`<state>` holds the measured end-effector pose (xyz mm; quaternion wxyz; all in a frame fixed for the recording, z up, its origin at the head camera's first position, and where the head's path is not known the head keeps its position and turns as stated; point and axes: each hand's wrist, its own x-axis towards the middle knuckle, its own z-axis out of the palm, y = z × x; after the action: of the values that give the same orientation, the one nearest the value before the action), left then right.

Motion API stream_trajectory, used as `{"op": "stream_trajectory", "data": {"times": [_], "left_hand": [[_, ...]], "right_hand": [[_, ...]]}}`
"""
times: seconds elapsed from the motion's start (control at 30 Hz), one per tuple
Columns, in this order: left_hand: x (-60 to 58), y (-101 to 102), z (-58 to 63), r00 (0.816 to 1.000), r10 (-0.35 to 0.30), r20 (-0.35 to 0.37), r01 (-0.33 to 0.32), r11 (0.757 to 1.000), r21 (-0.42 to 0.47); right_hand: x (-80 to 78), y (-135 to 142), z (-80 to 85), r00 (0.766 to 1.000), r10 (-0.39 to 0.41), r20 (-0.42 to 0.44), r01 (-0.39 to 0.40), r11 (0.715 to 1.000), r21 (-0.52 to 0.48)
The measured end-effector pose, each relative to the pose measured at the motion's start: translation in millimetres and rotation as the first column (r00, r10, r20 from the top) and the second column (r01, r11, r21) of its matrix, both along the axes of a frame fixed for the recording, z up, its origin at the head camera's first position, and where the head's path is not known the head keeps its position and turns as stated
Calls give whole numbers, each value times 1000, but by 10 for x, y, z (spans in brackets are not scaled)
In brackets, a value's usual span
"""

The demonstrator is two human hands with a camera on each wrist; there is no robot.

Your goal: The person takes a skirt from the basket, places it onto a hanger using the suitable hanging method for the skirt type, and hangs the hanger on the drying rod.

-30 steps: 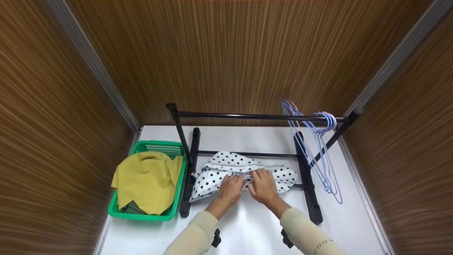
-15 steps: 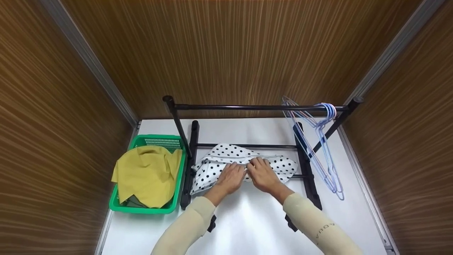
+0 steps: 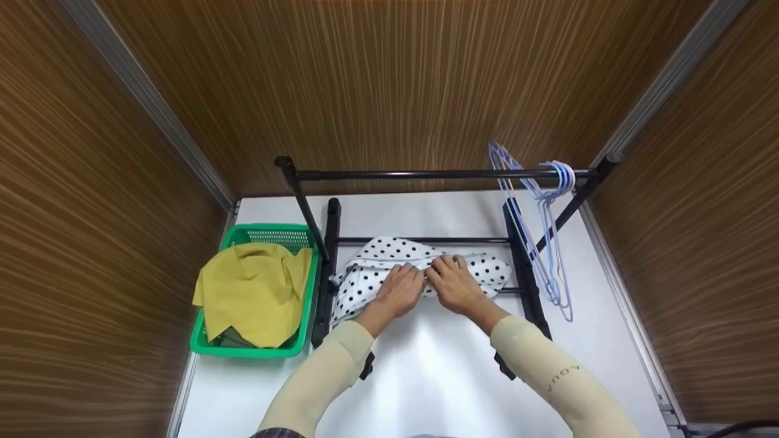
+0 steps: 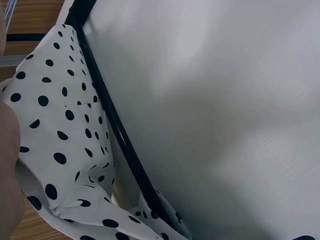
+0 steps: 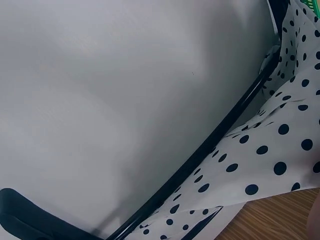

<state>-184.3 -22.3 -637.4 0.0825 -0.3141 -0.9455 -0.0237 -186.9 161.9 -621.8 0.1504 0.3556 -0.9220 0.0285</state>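
A white garment with black polka dots (image 3: 389, 250) lies bunched across the lower bars of a black clothes rack (image 3: 395, 175). My left hand (image 3: 401, 291) pinches it near its middle, fingers bent into the cloth. Close beside it, my right hand (image 3: 453, 285) pinches the same stretch, the fingertips of both hands almost meeting. What lies under the fingers is hidden. In the left wrist view the dotted cloth (image 4: 55, 115) drapes along a black bar (image 4: 120, 130). The right wrist view has the cloth (image 5: 270, 150) folded over that bar too.
Left of the rack stands a green basket (image 3: 246, 351) with a mustard-yellow cloth (image 3: 255, 292) heaped over darker fabric. Several bluish hangers (image 3: 551, 243) hang at the top bar's right end. Brown wood-grain panels (image 3: 389, 85) enclose the white surface (image 3: 420, 371) on three sides.
The whole scene has shifted upward in the head view. Both hands stay on the dotted garment and work at its middle with small finger movements. The hangers have swung slightly.
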Motion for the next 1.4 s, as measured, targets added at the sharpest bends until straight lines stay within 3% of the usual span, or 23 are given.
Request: {"op": "stream_trajectory", "data": {"times": [0.13, 0.3, 0.5, 0.73, 0.83, 1.0, 1.13, 1.23, 1.4], "left_hand": [[-72, -15, -21, 1000, -6, 10, 5, 998, 63], [13, -89, -100, 999, 7, 38, -9, 999, 43], [70, -54, -78, 996, -27, -81, 29, 999, 26], [51, -141, -103, 983, -51, -179, 68, 994, 91], [51, -192, -108, 980, -57, -192, 73, 994, 78], [23, -106, -40, 976, -55, -210, 64, 997, 38], [18, -110, -44, 969, -73, -237, 86, 995, 47], [7, -145, -51, 958, -82, -274, 101, 993, 57], [-53, -144, -19, 928, -112, -357, 145, 987, 68]], "right_hand": [[-64, 61, 43, 999, -13, -33, 11, 998, -57], [6, 64, 21, 1000, -16, -18, 15, 999, -40], [82, 1, 35, 993, 44, -109, -35, 996, 86], [37, 47, 33, 965, 88, -247, -74, 995, 67], [41, 39, 43, 958, 106, -265, -84, 992, 92], [64, 9, 78, 951, 126, -283, -86, 985, 149], [31, 55, 75, 937, 153, -315, -121, 985, 120], [-3, 72, 82, 925, 184, -332, -162, 983, 91], [-33, 67, 118, 933, 180, -311, -152, 982, 112]]}}
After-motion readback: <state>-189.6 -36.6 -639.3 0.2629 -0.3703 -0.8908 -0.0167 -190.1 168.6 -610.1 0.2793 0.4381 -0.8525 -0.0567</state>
